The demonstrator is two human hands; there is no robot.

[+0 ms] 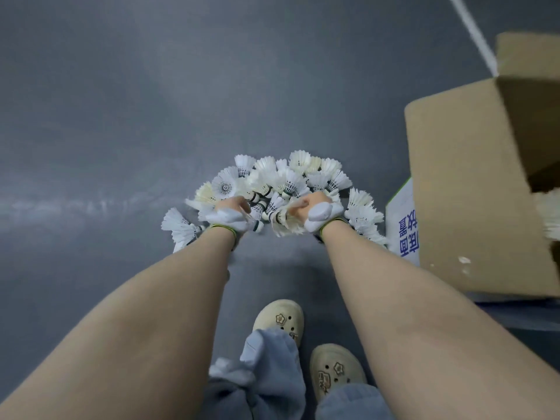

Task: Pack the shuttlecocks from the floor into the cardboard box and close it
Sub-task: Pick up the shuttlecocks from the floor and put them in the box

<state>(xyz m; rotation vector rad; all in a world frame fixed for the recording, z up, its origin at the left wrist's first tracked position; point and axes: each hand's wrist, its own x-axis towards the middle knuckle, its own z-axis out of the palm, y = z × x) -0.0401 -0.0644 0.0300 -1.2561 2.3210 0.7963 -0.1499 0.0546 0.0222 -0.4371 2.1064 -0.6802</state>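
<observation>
A heap of several white feather shuttlecocks lies on the grey floor in front of me. My left hand, in a white half-glove, curls its fingers into the left side of the heap and grips shuttlecocks there. My right hand, gloved the same way, grips shuttlecocks on the right side. A few more shuttlecocks lie loose at the left edge. The open cardboard box stands at the right, with shuttlecocks visible inside it.
My two feet in cream clogs stand close behind the heap. A white flap with blue print sticks out at the box's left side. A white court line runs across the floor at the top right.
</observation>
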